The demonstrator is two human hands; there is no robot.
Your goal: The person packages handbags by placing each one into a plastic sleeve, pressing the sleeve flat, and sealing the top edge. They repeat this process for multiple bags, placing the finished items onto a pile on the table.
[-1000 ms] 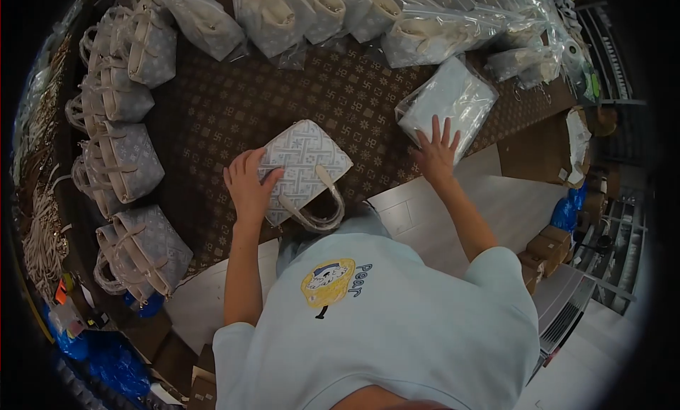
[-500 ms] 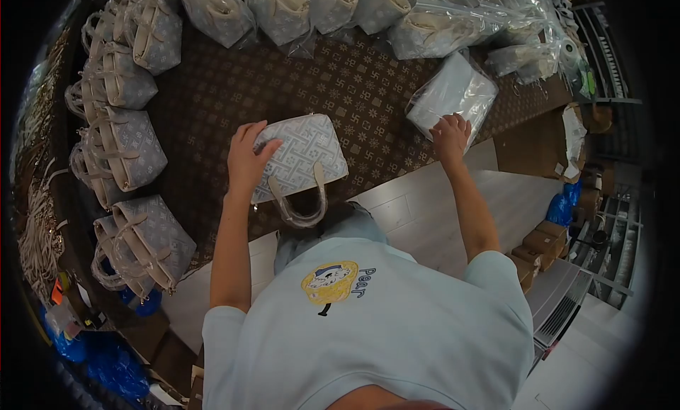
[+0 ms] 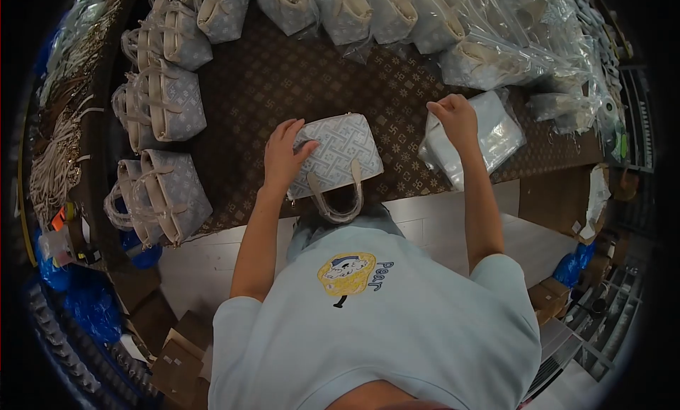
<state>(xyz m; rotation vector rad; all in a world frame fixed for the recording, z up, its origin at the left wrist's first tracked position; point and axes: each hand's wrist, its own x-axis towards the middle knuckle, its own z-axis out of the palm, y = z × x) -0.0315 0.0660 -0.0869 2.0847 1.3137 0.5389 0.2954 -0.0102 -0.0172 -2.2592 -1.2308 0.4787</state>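
A pale grey patterned handbag (image 3: 343,151) lies on its side on the table, its handles toward my body. My left hand (image 3: 287,155) rests at its left edge, thumb and fingers apart, thumb over the upper face. To the right lies a stack of clear plastic bags (image 3: 499,130), shiny and whitish. My right hand (image 3: 455,119) is over the stack's far left corner, its fingertips pinched together at the edge of a plastic bag. The hand and forearm cover part of the stack.
Similar handbags (image 3: 180,102) stand in rows along the table's left side. More handbags in clear plastic (image 3: 489,63) line the back. Brown patterned cloth (image 3: 283,84) covers the table. Blue plastic bags (image 3: 92,311) and cardboard boxes (image 3: 177,360) sit on the floor.
My right hand has moved from the near edge of the plastic bag stack to its far left corner and closed into a pinch. My left hand stays on the handbag. The view has shifted.
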